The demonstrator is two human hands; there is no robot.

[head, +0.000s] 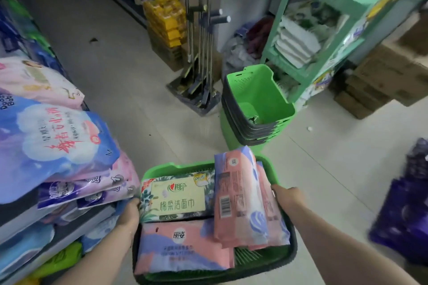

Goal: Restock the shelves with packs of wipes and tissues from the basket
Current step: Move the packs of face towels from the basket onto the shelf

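Carries green basket (162, 167) close below the head camera, level between both arms, presumably to stop a spill. Clamps left grip (129, 217) round the left rim, fingertips curled out of sight under the edge. Clamps right grip (288, 199) round the right rim, thumb hooked inside, touching the upright pink packs (240, 199). Holds nothing else in either. Has flat pink pack (183, 247) and leafy tissue pack (178, 199) lying on the basket bottom, the upright ones leaning against them at the right wall, likely just to fit. Stands just beside the left shelf (20, 217), piled with bags (58, 146), probably to unload there. Faces stack of empty baskets (257, 104) ahead on the floor (115, 65).
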